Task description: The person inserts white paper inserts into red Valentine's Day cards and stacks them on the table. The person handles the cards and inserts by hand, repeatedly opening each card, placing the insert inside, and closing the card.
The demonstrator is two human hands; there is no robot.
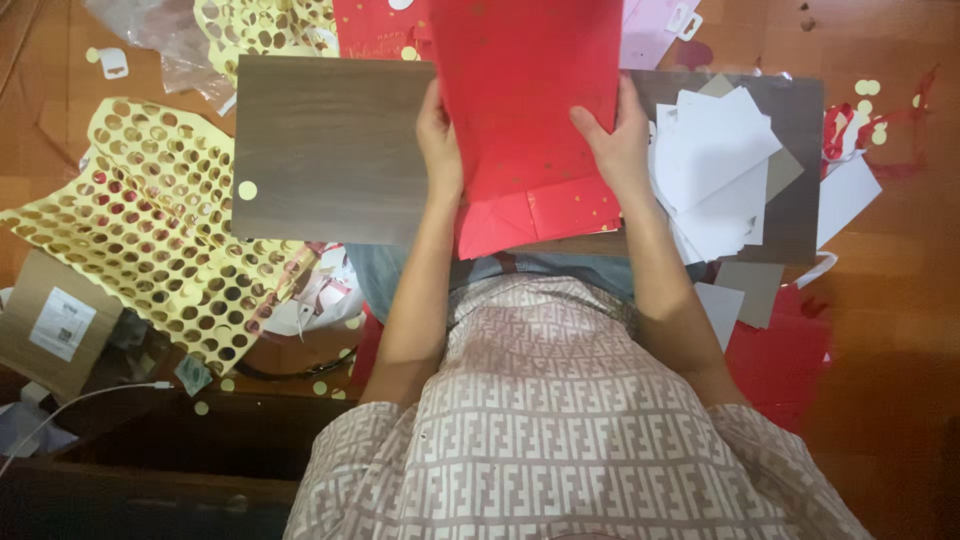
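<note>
Red paper bag lies on the brown board, gripped at its 2 edges by the left hand and right hand; white cards sit just right of it.

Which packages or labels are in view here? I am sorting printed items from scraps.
Brown cardboard box, far left on the floor: flat, bearing a white rectangular label with dark print.
Red paper bag, centre, held by both hands over the wooden board: gold dots.
Red printed card, top centre: gold lettering.
</note>
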